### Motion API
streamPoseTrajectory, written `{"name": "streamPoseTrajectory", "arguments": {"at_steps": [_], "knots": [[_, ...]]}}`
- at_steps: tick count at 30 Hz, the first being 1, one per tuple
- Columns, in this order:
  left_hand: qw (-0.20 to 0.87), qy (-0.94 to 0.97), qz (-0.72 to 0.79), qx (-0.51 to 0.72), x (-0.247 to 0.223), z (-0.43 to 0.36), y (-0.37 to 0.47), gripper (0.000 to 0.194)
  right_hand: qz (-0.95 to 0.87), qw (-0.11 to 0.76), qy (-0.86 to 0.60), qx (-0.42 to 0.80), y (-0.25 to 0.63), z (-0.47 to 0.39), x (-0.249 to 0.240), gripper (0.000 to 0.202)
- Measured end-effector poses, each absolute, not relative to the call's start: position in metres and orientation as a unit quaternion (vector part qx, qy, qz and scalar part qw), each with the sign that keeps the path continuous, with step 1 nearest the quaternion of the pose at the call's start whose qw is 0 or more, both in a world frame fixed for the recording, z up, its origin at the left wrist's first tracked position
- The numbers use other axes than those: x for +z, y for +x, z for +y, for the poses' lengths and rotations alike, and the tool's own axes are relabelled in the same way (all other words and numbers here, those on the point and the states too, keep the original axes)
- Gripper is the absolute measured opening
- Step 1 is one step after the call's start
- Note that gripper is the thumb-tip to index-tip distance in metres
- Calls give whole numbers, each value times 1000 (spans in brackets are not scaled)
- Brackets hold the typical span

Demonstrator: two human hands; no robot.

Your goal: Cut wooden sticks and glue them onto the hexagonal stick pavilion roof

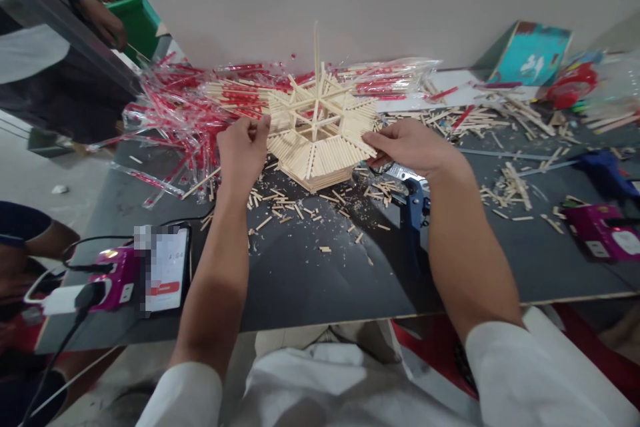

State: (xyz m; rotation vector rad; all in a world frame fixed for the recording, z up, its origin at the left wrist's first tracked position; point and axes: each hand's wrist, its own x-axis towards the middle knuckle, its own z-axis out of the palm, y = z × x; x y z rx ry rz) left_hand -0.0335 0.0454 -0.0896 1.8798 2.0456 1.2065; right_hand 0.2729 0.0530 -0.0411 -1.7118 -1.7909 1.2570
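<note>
A pale wooden stick model [320, 147] with a sloping, many-sided roof and one tall upright stick stands over the dark table. My left hand [243, 150] pinches the left edge of its roof, thumb and fingers together. On the opposite side, my right hand [407, 145] grips the right edge between thumb and fingers. The roof has an open, spoked centre, and layered sticks form the walls below. Short stick offcuts [285, 207] and small shavings lie around its base. A blue-handled tool [414, 217] rests by my right forearm, partly hidden by it.
Red-and-clear plastic packets [175, 107] pile up at the back left. A phone [167, 270] and a pink power strip [113, 277] lie front left; another pink power strip [600, 232] is at right. A blue glue gun [607, 170] lies nearby. Another person's hand [105, 25] shows upper left.
</note>
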Motion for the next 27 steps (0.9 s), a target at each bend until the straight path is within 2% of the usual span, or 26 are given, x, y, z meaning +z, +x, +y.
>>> {"name": "streamPoseTrajectory", "arguments": {"at_steps": [3, 8, 10, 16, 20, 25, 27], "knots": [[58, 591, 689, 416, -92, 46, -31, 44, -625, 184, -600, 464, 274, 53, -44, 35], [174, 568, 652, 471, -97, 48, -29, 43, -617, 196, -552, 525, 276, 53, -50, 30], [186, 574, 642, 474, -98, 48, -29, 41, -613, 203, -547, 534, 276, 53, -49, 29], [164, 617, 632, 440, -99, 47, -32, 39, -630, 180, -538, 531, 277, 51, -46, 27], [146, 630, 646, 405, -92, 41, -36, 43, -670, 149, -539, 489, 276, 49, -44, 34], [35, 666, 651, 362, -57, 19, -36, 25, -695, 131, -574, 413, 279, 42, -36, 30], [26, 671, 653, 350, -35, 1, -34, 28, -707, 125, -584, 379, 286, 37, -32, 25]]}}
